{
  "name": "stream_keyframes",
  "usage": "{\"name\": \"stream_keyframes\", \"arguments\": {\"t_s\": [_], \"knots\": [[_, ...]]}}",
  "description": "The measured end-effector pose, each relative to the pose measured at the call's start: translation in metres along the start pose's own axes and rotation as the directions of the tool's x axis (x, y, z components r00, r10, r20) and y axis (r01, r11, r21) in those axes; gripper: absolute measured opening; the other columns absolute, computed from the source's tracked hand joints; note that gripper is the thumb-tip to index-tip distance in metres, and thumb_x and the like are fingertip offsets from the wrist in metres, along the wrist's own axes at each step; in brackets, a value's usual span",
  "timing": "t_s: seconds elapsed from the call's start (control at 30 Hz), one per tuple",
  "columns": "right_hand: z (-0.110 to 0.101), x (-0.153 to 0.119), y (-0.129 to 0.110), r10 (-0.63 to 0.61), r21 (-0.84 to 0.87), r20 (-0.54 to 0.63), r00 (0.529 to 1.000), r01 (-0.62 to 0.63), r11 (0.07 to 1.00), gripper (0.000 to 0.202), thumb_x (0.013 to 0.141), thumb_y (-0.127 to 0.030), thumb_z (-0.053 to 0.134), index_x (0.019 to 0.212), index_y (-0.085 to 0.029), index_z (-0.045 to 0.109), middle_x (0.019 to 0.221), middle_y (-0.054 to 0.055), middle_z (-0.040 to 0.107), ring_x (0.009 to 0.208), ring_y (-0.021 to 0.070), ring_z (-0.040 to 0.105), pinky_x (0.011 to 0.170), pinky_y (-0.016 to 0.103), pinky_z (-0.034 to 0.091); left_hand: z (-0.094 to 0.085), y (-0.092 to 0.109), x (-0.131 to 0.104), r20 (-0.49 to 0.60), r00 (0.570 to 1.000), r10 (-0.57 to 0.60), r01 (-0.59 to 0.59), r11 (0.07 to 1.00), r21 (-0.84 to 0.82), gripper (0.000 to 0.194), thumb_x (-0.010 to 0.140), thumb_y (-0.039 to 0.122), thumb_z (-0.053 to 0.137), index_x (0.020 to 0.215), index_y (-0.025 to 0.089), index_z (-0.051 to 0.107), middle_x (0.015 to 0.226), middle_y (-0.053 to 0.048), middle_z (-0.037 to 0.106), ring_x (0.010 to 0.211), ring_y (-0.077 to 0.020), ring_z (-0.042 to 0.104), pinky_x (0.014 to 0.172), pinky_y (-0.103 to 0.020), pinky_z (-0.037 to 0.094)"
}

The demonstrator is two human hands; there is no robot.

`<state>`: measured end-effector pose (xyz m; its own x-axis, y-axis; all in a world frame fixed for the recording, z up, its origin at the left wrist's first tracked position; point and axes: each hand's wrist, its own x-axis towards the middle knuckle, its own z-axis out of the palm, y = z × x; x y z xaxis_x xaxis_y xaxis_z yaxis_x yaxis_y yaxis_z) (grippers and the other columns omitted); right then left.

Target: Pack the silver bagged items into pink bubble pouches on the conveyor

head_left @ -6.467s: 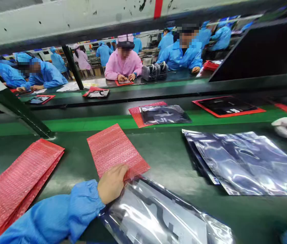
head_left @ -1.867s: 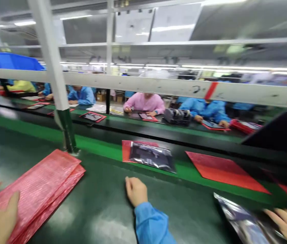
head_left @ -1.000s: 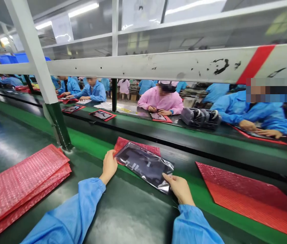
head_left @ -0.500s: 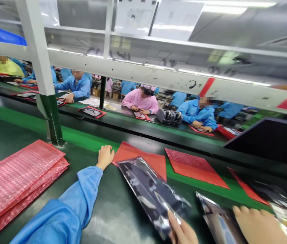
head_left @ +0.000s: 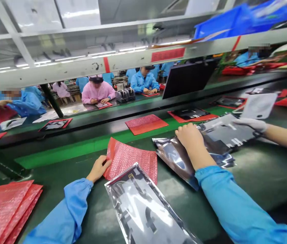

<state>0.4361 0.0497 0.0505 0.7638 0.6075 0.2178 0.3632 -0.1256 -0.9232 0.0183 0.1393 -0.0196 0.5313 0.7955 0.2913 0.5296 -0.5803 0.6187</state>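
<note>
My left hand (head_left: 99, 168) pinches the left edge of a red bubble-wrap bag (head_left: 137, 157) between thumb and fingers, and that edge is raised off the dark green bench. A shiny clear bag (head_left: 146, 206) with a flat grey panel inside lies slantwise in front, its top end overlapping the red bag's lower edge. Its bottom end runs out of the picture. My right hand is out of view below. At the lower left is a stack of red bubble-wrap bags (head_left: 4, 210).
Right of me, a co-worker's bare hand (head_left: 190, 135) presses on silvery bags (head_left: 174, 156); a gloved hand (head_left: 252, 124) touches a grey panel (head_left: 231, 130). Another red bag (head_left: 147, 124) lies on the green strip. A dark monitor (head_left: 189, 79) and a green post (head_left: 2, 159) stand beyond.
The view has swung to the right. My left hand now grips and lifts the red bag's edge. The shiny bag has come nearer, and my right hand, earlier holding its lower end, has left the view.
</note>
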Motion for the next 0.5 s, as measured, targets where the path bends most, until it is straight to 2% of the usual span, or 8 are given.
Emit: {"name": "stream_keyframes", "arguments": {"t_s": [0.07, 0.13, 0.23, 0.33, 0.4, 0.43, 0.47, 0.5], "knots": [[-0.006, 0.001, 0.008, -0.052, -0.052, -0.016, 0.999, 0.051, 0.997, 0.022, 0.066, -0.040, 0.063, 0.055, -0.024, 0.052, 0.071, 0.007, 0.059, 0.095, 0.0271, 0.054, 0.059, 0.029, 0.039, 0.004, 0.007, -0.013, -0.021, 0.998, -0.053, 0.052, 0.998, -0.035, 0.033, 0.080, 0.046, 0.052, 0.083, 0.017, 0.068, 0.074, -0.004, 0.068, 0.064, -0.0176, 0.060, 0.064, -0.030, 0.050], [-0.018, 0.005, 0.013, -0.096, -0.091, -0.019, 0.995, 0.094, 0.991, 0.027, 0.067, -0.047, 0.057, 0.054, -0.023, 0.052, 0.071, 0.006, 0.060, 0.096, 0.0260, 0.053, 0.063, 0.030, 0.039, 0.004, 0.008, -0.024, -0.106, 0.987, -0.123, 0.116, 0.991, -0.065, 0.034, 0.078, 0.047, 0.050, 0.079, 0.017, 0.066, 0.066, -0.003, 0.066, 0.058, -0.0163, 0.059, 0.058, -0.028, 0.048], [-0.044, 0.015, 0.015, -0.157, -0.107, 0.015, 0.987, 0.158, 0.982, 0.042, 0.071, -0.056, 0.046, 0.045, -0.023, 0.048, 0.063, 0.006, 0.055, 0.094, 0.0272, 0.055, 0.064, 0.032, 0.039, -0.014, 0.001, -0.030, -0.346, 0.907, -0.239, 0.220, 0.971, -0.094, 0.034, 0.076, 0.048, 0.045, 0.074, 0.018, 0.060, 0.058, -0.002, 0.062, 0.056, -0.0171, 0.060, 0.054, -0.027, 0.048], [-0.071, 0.022, 0.012, -0.197, -0.045, 0.051, 0.979, 0.200, 0.979, 0.056, 0.074, -0.066, 0.040, 0.040, -0.021, 0.035, 0.051, 0.006, 0.045, 0.077, 0.0286, 0.056, 0.058, 0.037, 0.038, -0.065, -0.004, -0.024, -0.616, 0.728, -0.301, 0.314, 0.945, -0.091, 0.027, 0.073, 0.046, 0.045, 0.068, 0.020, 0.051, 0.053, 0.000, 0.055, 0.050, -0.0176, 0.056, 0.050, -0.029, 0.047], [-0.082, 0.024, 0.007, -0.214, 0.257, 0.076, 0.974, 0.188, 0.948, 0.058, 0.082, -0.065, 0.027, 0.046, -0.020, 0.028, 0.049, 0.003, 0.035, 0.060, 0.0191, 0.049, 0.058, 0.037, 0.038, -0.113, 0.005, -0.020, -0.761, 0.586, -0.279, 0.353, 0.933, -0.070, 0.021, 0.073, 0.042, 0.046, 0.069, 0.021, 0.047, 0.059, -0.001, 0.056, 0.055, -0.0183, 0.056, 0.057, -0.032, 0.049], [-0.086, 0.024, 0.003, -0.202, 0.448, 0.096, 0.975, 0.138, 0.883, 0.054, 0.086, -0.061, 0.019, 0.050, -0.020, 0.025, 0.050, 0.001, 0.030, 0.055, 0.0137, 0.043, 0.059, 0.035, 0.038, -0.137, 0.014, -0.019, -0.811, 0.528, -0.252, 0.361, 0.931, -0.054, 0.018, 0.073, 0.039, 0.047, 0.072, 0.021, 0.046, 0.066, -0.003, 0.059, 0.062, -0.0188, 0.058, 0.064, -0.033, 0.050], [-0.088, 0.023, -0.001, -0.183, 0.610, 0.126, 0.975, 0.069, 0.790, 0.051, 0.089, -0.055, 0.012, 0.054, -0.020, 0.024, 0.052, -0.002, 0.025, 0.051, 0.0097, 0.037, 0.059, 0.033, 0.036, -0.158, 0.025, -0.020, -0.844, 0.493, -0.210, 0.356, 0.934, -0.025, 0.017, 0.074, 0.037, 0.049, 0.075, 0.020, 0.047, 0.076, -0.005, 0.062, 0.071, -0.0190, 0.061, 0.072, -0.034, 0.050], [-0.088, 0.022, -0.005, -0.163, 0.713, 0.164, 0.973, -0.003, 0.701, 0.048, 0.091, -0.050, 0.008, 0.056, -0.021, 0.023, 0.055, -0.003, 0.022, 0.050, 0.0072, 0.033, 0.059, 0.031, 0.034, -0.175, 0.038, -0.022, -0.861, 0.487, -0.151, 0.336, 0.942, 0.025, 0.017, 0.075, 0.036, 0.051, 0.079, 0.019, 0.048, 0.086, -0.006, 0.065, 0.080, -0.0186, 0.062, 0.078, -0.033, 0.050]]}}
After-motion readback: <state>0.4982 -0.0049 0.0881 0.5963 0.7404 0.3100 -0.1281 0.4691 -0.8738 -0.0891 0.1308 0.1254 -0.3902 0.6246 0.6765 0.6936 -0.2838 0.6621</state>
